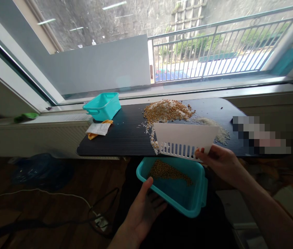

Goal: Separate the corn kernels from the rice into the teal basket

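Observation:
My left hand (142, 207) grips the near left rim of a turquoise plastic bin (171, 201), its thumb over the edge and fingers beneath. Inside the bin lie round tan beans (166, 171), gathered toward the far side. A white slotted plastic piece (185, 133) is pinched at its lower right corner by my right hand (221, 162). That piece stands tilted above the bin's far edge, slots downward. Behind it on the dark table (128, 138) is a heap of tan beans mixed with white grains (166, 109). Pale rice-like grains (220, 133) spread to its right.
Another turquoise bin (107, 105) stands at the table's back left, with a folded white and orange cloth or packet (98, 129) before it. A blurred-out object (257, 135) lies at the right. A power strip (101, 221) with cords is on the floor. The window is behind.

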Motion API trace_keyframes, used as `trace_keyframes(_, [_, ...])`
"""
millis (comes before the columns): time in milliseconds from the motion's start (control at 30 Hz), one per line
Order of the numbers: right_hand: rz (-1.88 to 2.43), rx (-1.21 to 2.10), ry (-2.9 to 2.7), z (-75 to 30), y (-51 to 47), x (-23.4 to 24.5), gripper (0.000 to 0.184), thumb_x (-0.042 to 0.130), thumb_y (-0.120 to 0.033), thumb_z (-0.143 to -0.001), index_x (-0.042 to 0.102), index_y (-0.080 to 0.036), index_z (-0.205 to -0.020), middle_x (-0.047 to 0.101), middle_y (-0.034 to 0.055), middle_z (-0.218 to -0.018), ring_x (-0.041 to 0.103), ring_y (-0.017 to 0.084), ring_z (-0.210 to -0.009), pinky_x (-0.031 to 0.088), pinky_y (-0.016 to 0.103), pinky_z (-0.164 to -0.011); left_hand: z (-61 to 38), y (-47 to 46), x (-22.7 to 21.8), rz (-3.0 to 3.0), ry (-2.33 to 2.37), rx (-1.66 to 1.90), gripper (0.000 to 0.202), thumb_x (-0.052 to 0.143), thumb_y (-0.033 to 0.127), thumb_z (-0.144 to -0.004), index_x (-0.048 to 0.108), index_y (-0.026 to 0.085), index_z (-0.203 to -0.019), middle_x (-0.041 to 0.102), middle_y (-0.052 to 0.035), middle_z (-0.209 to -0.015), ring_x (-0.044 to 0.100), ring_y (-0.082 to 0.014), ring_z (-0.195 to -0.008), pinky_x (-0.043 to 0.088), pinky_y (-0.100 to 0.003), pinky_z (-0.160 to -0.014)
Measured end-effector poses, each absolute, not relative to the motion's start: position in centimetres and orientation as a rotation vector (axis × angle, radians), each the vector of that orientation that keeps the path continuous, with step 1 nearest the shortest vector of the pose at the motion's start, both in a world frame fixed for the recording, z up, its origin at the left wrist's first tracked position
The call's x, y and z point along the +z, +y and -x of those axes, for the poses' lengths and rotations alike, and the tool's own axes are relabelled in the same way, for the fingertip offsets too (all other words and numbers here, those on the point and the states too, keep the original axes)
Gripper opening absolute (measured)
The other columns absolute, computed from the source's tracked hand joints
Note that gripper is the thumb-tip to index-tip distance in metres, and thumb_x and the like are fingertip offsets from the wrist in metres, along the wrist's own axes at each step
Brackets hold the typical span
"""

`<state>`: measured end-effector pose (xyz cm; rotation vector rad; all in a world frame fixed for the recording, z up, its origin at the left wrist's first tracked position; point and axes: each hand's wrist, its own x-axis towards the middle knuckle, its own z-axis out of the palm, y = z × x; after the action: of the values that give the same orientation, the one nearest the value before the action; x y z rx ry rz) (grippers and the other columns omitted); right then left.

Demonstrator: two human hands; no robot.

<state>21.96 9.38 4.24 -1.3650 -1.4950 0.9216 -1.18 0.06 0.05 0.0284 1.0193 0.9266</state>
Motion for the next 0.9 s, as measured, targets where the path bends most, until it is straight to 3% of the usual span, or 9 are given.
trace_keyframes(200, [1.375,0.844,-1.388,-22.4,9.7,4.7,0.035,0.078,-0.055,-0.061,0.069,-0.023,-0.068,0.072,0.0048,-0.071,0.064,0.019,-0.061,0.055,0.029,-0.058,1.1,0.3,0.1,0.012,1.03,0.918,0.061,0.06,0.049,-0.083,0.05,0.012,-0.13,0.064,-0.0165,-0.122,0.066,-0.0257,-0.099,0.047,-0.039,-0.095])
trace_keyframes(533, [1.333,0.96,-1.34,-21.8,9.7,4.6,0.04,0.081,-0.058,-0.053,0.069,-0.022,-0.066,0.072,0.0046,-0.068,0.065,0.019,-0.061,0.056,0.029,-0.058,1.2,0.0,-0.2,0.004,1.002,0.928,0.061,0.058,0.048,-0.084,0.048,0.014,-0.133,0.061,-0.0162,-0.128,0.065,-0.0271,-0.105,0.046,-0.039,-0.098])
trace_keyframes(900, [1.357,0.916,-1.341,-21.9,9.8,4.2,0.04,0.079,-0.058,-0.056,0.068,-0.02,-0.065,0.071,0.0046,-0.066,0.064,0.018,-0.058,0.052,0.027,-0.054,1.1,0.1,-0.2,0.018,0.998,0.916,0.059,0.055,0.049,-0.086,0.047,0.013,-0.133,0.066,-0.0153,-0.123,0.065,-0.0272,-0.104,0.044,-0.041,-0.1])
